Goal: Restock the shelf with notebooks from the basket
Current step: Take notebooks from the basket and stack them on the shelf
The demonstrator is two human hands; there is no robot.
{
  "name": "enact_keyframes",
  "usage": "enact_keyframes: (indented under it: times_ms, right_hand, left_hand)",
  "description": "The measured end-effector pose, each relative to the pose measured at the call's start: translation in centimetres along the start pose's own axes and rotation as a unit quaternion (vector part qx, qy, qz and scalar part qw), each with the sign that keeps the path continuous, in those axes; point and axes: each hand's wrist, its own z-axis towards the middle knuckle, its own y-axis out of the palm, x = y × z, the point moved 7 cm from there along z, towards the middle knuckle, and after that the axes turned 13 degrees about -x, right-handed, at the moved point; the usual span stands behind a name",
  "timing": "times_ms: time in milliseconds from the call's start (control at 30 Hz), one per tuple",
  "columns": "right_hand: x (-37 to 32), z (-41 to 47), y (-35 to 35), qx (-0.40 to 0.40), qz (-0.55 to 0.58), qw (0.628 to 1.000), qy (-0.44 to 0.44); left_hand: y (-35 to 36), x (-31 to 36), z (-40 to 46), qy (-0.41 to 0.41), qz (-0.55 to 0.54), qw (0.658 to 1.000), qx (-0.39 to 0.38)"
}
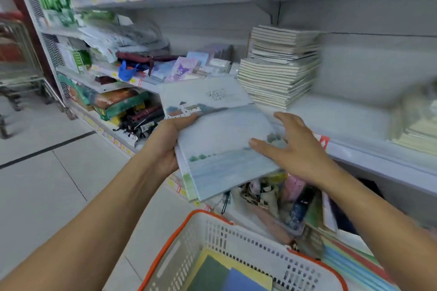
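Left hand [165, 142] grips notebooks [220, 146]; right hand [293, 151], fingers spread wide, rests on them. Basket [212, 227] below both; shelf [343, 118] beyond.

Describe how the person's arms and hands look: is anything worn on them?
Both forearms are bare as far as the picture shows; no sleeve comes into view. The left hand and the right hand wear no gloves. No watch, bracelet or ring is visible on either, though the picture is somewhat blurred.
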Motion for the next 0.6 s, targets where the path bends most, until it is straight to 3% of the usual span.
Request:
enact_keyframes:
  times_ms: [33, 67, 133, 167, 333, 467, 600]
  right_hand:
    - [0.8, 0.6, -0.9, -0.036, 0.118, 0.990, 0.069]
    - [1.1, 1.1, -0.9, -0.092, 0.270, 0.955, 0.086]
    - [0.9, 1.1, -1.0, -0.141, 0.480, 0.864, 0.065]
    - [1.0, 0.8, -1.4, -0.129, 0.521, 0.843, 0.030]
    - [4.3, -1.1, -4.7, 0.066, 0.546, 0.834, -0.047]
    - [7.1, -3.2, -9.6, 0.201, 0.528, 0.822, -0.064]
    - [9.7, -4.0, -11.1, 0.256, 0.506, 0.823, -0.038]
  left_hand:
    - [0.4, 1.2, 0.8, 0.007, -0.004, 1.000, -0.007]
    - [1.1, 2.1, 1.5, 0.013, -0.011, 1.000, -0.019]
    - [2.6, 2.9, 3.1, 0.015, -0.011, 0.999, -0.047]
    - [3.5, 3.0, 3.9, 0.012, -0.002, 0.998, -0.059]
    - [8.8, 0.2, 6.9, -0.027, 0.071, 0.990, -0.122]
    - [13.3, -2.2, 8.7, 0.044, 0.265, 0.948, -0.168]
    - [13.8, -7.2, 10.7, 0.017, 0.265, 0.951, -0.159]
